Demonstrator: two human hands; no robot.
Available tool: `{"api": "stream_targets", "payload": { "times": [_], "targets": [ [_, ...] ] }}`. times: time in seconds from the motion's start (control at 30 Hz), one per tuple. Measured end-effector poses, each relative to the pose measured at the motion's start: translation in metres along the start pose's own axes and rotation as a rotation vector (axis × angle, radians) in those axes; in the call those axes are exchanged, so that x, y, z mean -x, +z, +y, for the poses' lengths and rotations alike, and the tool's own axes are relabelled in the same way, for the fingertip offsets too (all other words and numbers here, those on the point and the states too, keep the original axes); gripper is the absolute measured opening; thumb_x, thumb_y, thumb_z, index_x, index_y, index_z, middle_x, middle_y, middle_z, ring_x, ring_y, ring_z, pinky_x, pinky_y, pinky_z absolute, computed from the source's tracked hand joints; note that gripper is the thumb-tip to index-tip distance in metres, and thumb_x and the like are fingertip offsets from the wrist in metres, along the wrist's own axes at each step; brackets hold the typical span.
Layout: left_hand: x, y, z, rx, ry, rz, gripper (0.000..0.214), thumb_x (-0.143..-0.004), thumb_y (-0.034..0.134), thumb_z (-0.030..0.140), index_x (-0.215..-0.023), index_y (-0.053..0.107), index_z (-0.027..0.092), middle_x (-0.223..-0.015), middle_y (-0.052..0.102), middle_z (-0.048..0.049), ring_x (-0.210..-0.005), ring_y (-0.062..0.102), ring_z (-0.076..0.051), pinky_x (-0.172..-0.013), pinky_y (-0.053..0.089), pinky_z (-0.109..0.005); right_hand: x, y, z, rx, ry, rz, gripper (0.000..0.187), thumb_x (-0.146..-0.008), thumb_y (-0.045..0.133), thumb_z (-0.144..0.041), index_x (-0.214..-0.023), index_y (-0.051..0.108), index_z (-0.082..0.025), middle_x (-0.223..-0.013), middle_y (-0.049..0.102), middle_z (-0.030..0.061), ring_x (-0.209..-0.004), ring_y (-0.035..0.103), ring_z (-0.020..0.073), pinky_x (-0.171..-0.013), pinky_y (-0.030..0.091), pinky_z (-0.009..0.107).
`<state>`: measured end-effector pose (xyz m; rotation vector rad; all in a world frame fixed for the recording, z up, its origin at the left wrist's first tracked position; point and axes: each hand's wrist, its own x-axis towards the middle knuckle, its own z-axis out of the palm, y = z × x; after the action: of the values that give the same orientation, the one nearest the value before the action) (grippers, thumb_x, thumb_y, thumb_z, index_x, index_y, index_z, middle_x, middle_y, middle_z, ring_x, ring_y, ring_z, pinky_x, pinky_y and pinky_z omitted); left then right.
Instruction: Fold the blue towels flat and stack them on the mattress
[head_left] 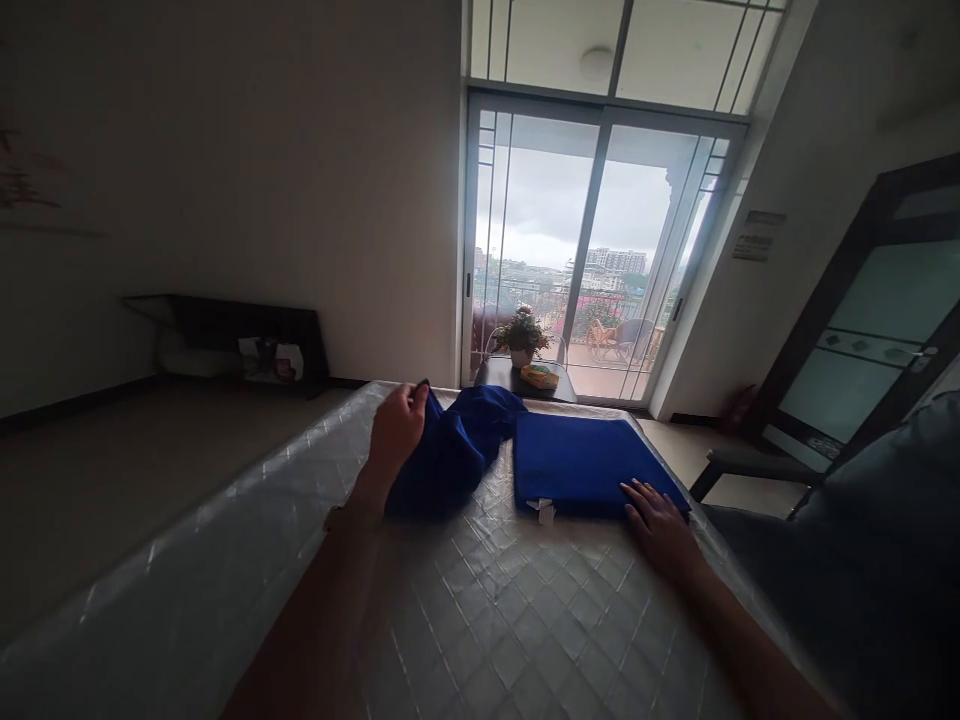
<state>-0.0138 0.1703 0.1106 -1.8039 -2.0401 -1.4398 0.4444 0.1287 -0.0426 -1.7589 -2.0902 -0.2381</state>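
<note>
My left hand [397,428] pinches the upper left edge of a crumpled blue cloth [457,450], which hangs and bunches on the table in front of me. To its right lies a flat, squared blue folded cloth [585,458] with small white tags [544,512] at its near edge. My right hand [661,525] rests with fingers spread on the near right corner of the folded cloth. Both cloths are on a quilted, silvery table cover [517,610]. Whether the two cloths are joined, I cannot tell.
Beyond the far edge stands a small dark table [495,378] with a potted plant [520,335] and a tissue box [540,376]. Sliding glass doors [600,250] are behind it. A dark sofa [877,500] is close on the right. A black bench-like frame [247,325] stands by the left wall.
</note>
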Motion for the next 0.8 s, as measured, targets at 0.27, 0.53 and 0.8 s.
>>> {"api": "stream_targets", "payload": {
  "times": [0.27, 0.53, 0.8],
  "targets": [
    [0.007, -0.062, 0.051, 0.258, 0.219, 0.38, 0.032, -0.093, 0.047, 0.047, -0.079, 0.058, 0.021, -0.082, 0.061, -0.0021, -0.079, 0.059, -0.016, -0.072, 0.047, -0.027, 0.0, 0.002, 0.003, 0.004, -0.02, 0.013, 0.051, -0.098, 0.028, -0.046, -0.141, 0.048, -0.026, -0.149, 0.045, 0.0062, -0.14, 0.035, 0.0243, -0.115, 0.026, 0.051],
    [0.003, -0.088, 0.047, 0.5, -0.05, 0.927, 0.024, -0.093, 0.048, 0.037, -0.081, 0.054, 0.017, -0.074, 0.052, 0.0036, -0.078, 0.056, -0.011, -0.08, 0.047, -0.027, 0.0, 0.0, 0.003, 0.052, -0.036, 0.012, 0.052, -0.096, 0.03, -0.043, -0.14, 0.048, -0.023, -0.148, 0.045, 0.0077, -0.139, 0.036, 0.0254, -0.114, 0.028, 0.051],
    [0.039, -0.148, 0.085, 0.612, 0.185, 0.938, 0.028, -0.1, 0.036, 0.038, -0.102, 0.052, 0.016, -0.096, 0.062, 0.0024, -0.112, 0.061, -0.019, -0.097, 0.048, -0.042, 0.002, -0.041, -0.093, 0.011, -0.16, 0.035, 0.042, -0.093, 0.039, -0.033, -0.128, 0.061, -0.025, -0.138, 0.055, 0.0098, -0.13, 0.045, 0.0311, -0.11, 0.032, 0.054]
  ]
}}
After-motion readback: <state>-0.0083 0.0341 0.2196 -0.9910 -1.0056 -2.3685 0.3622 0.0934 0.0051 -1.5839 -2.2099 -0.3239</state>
